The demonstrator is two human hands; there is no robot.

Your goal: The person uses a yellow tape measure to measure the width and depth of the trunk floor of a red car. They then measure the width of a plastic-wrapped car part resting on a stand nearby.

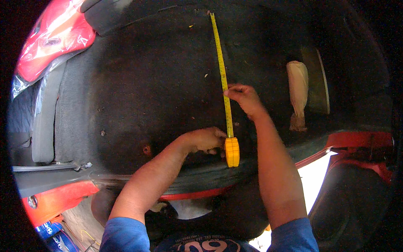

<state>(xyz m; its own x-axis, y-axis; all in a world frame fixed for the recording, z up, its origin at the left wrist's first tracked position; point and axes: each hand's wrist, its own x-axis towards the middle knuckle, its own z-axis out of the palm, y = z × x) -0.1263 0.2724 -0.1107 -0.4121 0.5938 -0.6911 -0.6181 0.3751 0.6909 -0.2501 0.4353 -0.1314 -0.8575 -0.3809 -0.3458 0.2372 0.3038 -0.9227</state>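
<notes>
Left to right: left hand (205, 139), tape, right hand (247, 101). Yellow case (232, 152) sits just right of the left hand's fingers, near end toward the person. Blade (220, 63) runs out of it straight away from the person, long axis fore-aft, leaning slightly left with distance; tip is well ahead of both hands, over the dark carpet (147, 84). Left hand is the nearer one to the case; right hand sits further forward, so it's nearer the blade tip. Left hand: palm down, fingers part-curled, tips at the case's left side by the blade mouth; can't tell if it's actually gripping or just resting alongside. Right hand: thumb and index closed in a pinch on the blade's right edge, partway along between case and tip; other fingers loosely curled. Right of the right hand, well apart: beige bundle (298, 90), long axis also roughly fore-aft, narrow end toward the person. Neither hand touches it.
</notes>
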